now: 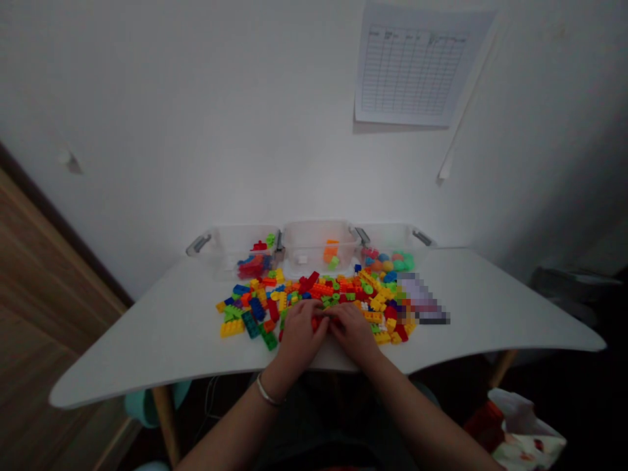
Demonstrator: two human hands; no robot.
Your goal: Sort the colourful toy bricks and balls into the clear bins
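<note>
At the front of the white table, my left hand and my right hand meet with fingertips almost together. Both hands have their fingers curled in around a small red toy brick, which shows only in part between them. Its shape is mostly hidden by my fingers. A wide heap of colourful toy bricks spreads behind and to both sides of my hands. Left of my left hand lie a green brick and a yellow brick; more yellow bricks lie right of my right hand.
Three clear plastic bins stand along the wall: the left bin and right bin hold several pieces, the middle bin a few. A blurred flat object lies right of the heap. The table's front edge curves near my forearms.
</note>
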